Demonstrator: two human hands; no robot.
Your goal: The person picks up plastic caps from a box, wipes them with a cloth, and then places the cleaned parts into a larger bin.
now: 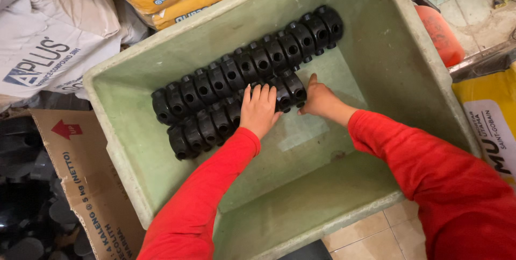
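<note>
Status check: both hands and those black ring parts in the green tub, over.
Left hand flat on front row of black ring parts. Right hand at that row's right end. Back row untouched. Nothing else in green tub.

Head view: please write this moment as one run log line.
left hand: flat on black rings | right hand: at row end | container: green tub | second ring row: behind
</note>
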